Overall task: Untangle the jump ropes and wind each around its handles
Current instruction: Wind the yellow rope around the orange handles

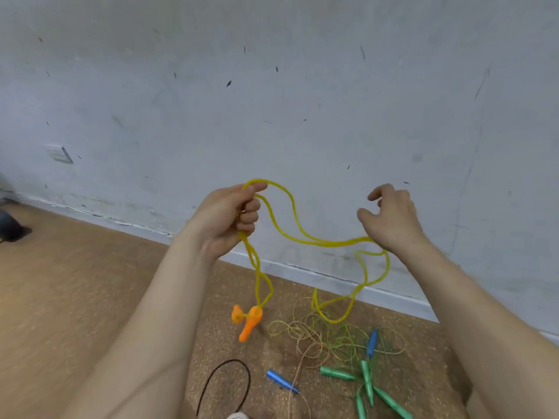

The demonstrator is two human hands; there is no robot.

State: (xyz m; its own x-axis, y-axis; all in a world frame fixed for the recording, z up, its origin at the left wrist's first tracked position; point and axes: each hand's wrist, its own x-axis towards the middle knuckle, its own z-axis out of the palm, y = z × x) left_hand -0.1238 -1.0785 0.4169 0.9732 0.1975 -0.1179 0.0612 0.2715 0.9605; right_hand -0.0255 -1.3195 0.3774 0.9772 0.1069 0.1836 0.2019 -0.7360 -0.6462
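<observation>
My left hand (230, 216) is raised in front of the wall and grips several strands of a yellow jump rope (314, 241). Its two orange handles (249, 320) dangle below that fist. The rope sags to the right and passes under my right hand (390, 220), whose fingers are loosely curled. Whether that hand touches the rope is hidden by its palm. A long yellow loop hangs down from there toward the floor. On the floor lies a tangle of thin ropes (329, 340) with blue handles (372, 343) and green handles (367, 382).
A scuffed grey wall (272, 101) with a white baseboard stands close ahead. The floor is brown cork-like matting (75, 282). A black cord loop (230, 382) lies near the bottom edge, beside a shoe tip. A dark object sits at the far left.
</observation>
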